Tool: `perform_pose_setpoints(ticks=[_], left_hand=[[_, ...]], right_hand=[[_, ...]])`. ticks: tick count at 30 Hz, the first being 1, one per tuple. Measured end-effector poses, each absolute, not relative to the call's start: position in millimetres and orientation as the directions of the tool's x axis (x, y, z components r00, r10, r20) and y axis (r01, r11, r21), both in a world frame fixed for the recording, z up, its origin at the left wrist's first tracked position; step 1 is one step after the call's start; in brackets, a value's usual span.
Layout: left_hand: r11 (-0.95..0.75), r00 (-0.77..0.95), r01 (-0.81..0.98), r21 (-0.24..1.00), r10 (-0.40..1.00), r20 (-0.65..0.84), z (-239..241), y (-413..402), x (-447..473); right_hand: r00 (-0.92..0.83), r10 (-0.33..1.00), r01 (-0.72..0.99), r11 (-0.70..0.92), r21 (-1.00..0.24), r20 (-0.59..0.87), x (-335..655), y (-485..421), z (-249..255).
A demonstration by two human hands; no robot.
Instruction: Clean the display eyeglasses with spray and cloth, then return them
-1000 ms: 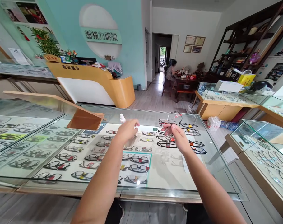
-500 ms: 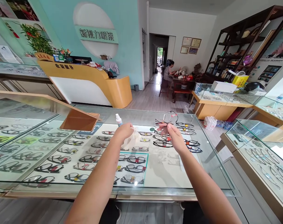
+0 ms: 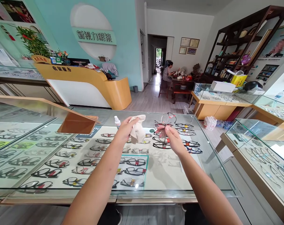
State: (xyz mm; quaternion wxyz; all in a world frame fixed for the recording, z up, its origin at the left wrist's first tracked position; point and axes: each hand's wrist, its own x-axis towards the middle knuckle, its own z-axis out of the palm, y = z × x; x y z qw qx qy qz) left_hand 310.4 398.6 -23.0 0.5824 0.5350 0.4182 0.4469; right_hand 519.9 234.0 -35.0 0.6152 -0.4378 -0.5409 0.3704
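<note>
Glasses [image 3: 165, 119], 1 pair; cloth [image 3: 137, 131], 1

Both arms [image 3: 97, 175] bare; dark clothing [image 3: 193, 217], perhaps trousers, shows below.

The left grip [image 3: 123, 130] is closed round a pale cloth [image 3: 137, 130], bunched above the glass worktop [image 3: 203, 170] and just right of a small spray bottle [image 3: 117, 121] standing on it. The right grip [image 3: 173, 141] pinches glasses [image 3: 166, 119] held on end, near the cloth but apart from it. Rows of frames [image 3: 62, 163] lie under the glass. Far off, a person [image 3: 167, 72] sits at a table.
</note>
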Motion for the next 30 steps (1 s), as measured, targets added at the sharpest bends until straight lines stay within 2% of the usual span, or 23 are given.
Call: perform_pose_setpoints(ticks=[7, 15, 19, 22, 27, 30], left_hand=[[0.031, 0.374, -0.209, 0.977, 0.926, 0.051, -10, 376, 317], [0.089, 0.376, -0.158, 0.983, 0.926, -0.023, 2, 354, 320], [0.090, 0.440, -0.135, 0.987, 0.898, -0.021, 1, 347, 322], [0.060, 0.497, -0.166, 0.984, 0.867, 0.031, 0, 342, 325], [-0.097, 0.570, -0.232, 0.968, 0.793, 0.216, -6, 331, 335], [-0.109, 0.515, -0.285, 0.952, 0.821, 0.248, -13, 330, 341]], right_hand=[[0.093, 0.931, 0.031, 0.353, -0.935, 0.354, 515, 232, -36], [0.012, 0.939, 0.020, 0.343, -0.939, 0.344, 502, 228, -35], [0.008, 0.945, 0.021, 0.327, -0.945, 0.327, 500, 230, -38], [0.006, 0.949, -0.023, 0.316, -0.949, 0.316, 499, 231, -39], [0.027, 0.953, -0.051, 0.303, -0.952, 0.302, 497, 231, -39], [0.033, 0.952, -0.047, 0.306, -0.951, 0.305, 495, 230, -38]])
